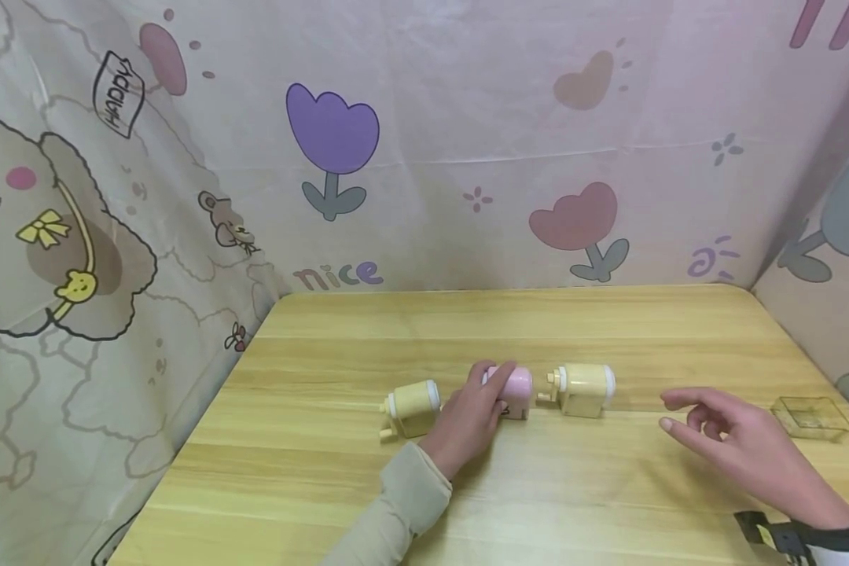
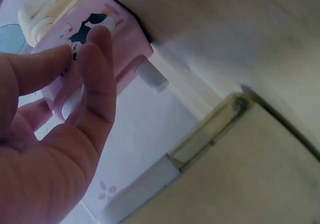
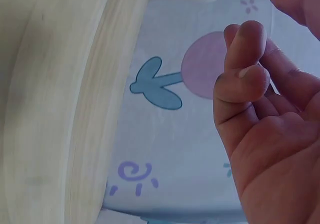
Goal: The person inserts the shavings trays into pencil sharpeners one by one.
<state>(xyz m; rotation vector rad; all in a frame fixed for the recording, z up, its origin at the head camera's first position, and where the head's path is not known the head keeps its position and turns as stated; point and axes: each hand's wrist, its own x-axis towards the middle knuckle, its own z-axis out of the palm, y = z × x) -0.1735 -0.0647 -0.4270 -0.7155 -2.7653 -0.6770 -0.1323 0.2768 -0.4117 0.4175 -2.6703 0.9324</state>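
Observation:
My left hand (image 1: 470,420) grips a pink pencil sharpener (image 1: 518,383) on the table, with fingers over its top and the thumb at its near side. The left wrist view shows a dark-and-white picture on the pink sharpener (image 2: 127,34) and a white knob (image 2: 152,77) sticking out. A yellow crank sharpener (image 1: 412,407) stands left of this hand, partly covered by it. Another yellow sharpener (image 1: 586,387) stands to the right of the pink one. My right hand (image 1: 743,440) hovers over the table's right side, fingers loosely bent, holding nothing.
A see-through yellow tray (image 1: 814,418) lies near the table's right edge, behind the right hand. The wooden table (image 1: 325,330) meets a printed cloth (image 1: 439,220) at its back and sides.

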